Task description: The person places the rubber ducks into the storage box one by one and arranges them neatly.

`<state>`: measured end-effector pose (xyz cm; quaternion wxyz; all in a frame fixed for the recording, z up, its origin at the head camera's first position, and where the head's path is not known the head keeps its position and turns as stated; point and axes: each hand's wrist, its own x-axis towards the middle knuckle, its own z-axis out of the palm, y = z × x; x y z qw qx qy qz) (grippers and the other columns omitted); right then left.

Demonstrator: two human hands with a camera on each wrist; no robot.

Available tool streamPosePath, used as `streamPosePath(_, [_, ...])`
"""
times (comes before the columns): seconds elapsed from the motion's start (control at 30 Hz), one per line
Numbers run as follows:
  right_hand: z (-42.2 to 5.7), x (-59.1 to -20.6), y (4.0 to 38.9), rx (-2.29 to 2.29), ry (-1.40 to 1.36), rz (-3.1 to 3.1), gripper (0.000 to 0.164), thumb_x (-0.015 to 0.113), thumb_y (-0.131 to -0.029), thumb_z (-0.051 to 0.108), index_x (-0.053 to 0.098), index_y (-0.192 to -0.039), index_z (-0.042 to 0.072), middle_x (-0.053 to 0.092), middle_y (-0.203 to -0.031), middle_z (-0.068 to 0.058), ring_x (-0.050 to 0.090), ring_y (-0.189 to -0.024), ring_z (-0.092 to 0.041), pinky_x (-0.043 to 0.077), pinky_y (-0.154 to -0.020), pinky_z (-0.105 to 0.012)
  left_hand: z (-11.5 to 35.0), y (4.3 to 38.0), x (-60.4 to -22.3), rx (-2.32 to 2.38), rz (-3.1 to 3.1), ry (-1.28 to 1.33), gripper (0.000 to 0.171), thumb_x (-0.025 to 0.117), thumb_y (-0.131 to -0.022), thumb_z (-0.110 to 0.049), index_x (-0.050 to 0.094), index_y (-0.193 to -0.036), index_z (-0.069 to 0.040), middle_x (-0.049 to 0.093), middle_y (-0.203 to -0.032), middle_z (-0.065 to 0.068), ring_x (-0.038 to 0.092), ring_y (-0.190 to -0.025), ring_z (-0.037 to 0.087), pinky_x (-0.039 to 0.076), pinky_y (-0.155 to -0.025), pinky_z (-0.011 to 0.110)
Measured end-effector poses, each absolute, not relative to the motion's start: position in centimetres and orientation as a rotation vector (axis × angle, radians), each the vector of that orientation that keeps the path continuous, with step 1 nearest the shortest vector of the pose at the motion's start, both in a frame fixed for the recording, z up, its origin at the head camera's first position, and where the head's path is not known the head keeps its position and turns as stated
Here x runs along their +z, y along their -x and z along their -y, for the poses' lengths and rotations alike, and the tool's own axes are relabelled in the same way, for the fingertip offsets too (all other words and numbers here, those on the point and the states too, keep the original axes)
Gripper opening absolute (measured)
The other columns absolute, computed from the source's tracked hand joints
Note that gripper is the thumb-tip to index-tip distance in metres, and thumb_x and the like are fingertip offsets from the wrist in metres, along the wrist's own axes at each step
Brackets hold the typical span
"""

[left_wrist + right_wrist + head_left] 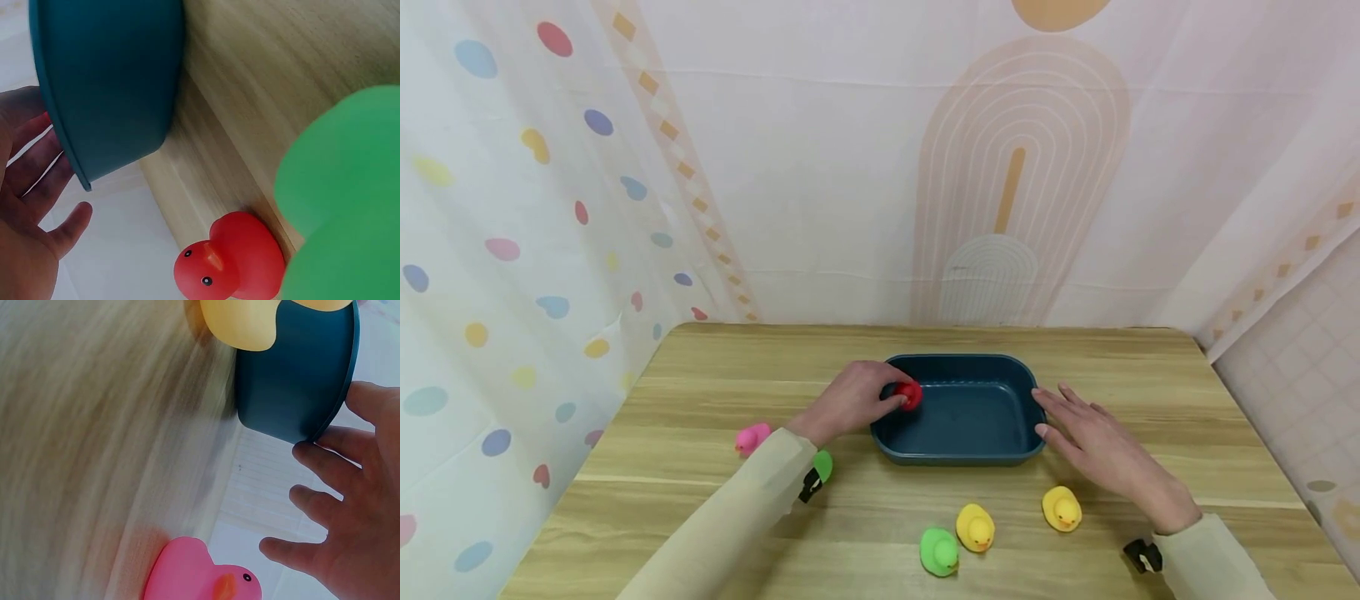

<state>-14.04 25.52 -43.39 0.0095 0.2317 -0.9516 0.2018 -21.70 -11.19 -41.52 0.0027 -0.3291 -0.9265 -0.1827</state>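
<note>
A dark blue rectangular basin (pixel 958 458) sits on the wooden table. My left hand (pixel 859 400) reaches over its left rim and grips a small red toy (pixel 912 395), likely a rubber duck, inside the left end. In the left wrist view only a sliver of that toy shows behind the rim. My right hand (pixel 1093 437) has its fingers spread, with fingertips (pixel 306 452) at the basin's right rim. A yellow duck (pixel 1062 508) lies just in front of the right hand. Near my left sleeve are a pink duck (pixel 752 438) and a partly hidden green duck (pixel 823 465).
A green duck (pixel 939 552) and another yellow duck (pixel 975 527) stand in front of the basin. The left wrist view shows a red duck (pixel 231 256) on the table; the right wrist view, a pink duck (pixel 200 572). A patterned curtain (pixel 835 167) hangs behind the table.
</note>
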Motion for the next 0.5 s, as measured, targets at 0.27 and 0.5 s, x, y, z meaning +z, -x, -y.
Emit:
streamPosePath(0.27, [-25.5,-43.3,14.0,0.641,-0.725,2.965,0.055,0.051,-0.110,0.033,0.046,-0.154,-0.001,0.049,-0.155,-0.020,0.034,-0.148,-0.048,0.032,-0.110,-0.073,10.9,22.5,-42.0,-0.472,2.897,1.064,0.025,0.077,-0.096,-0.022,0.077,-0.117,-0.009,0.077,-0.109,0.003,0.068,-0.092,0.017,0.052,-0.099,0.042])
streamPosePath(0.5, [-25.4,-43.4,14.0,0.633,-0.723,2.970,0.055,0.051,-0.110,0.033,0.046,-0.154,-0.001,0.049,-0.155,-0.020,0.034,-0.147,-0.048,0.032,-0.110,-0.073,10.7,22.9,-42.5,-0.447,2.923,1.073,0.025,0.077,-0.096,-0.022,0.076,-0.118,-0.009,0.076,-0.110,0.004,0.067,-0.094,0.019,0.052,-0.096,0.041])
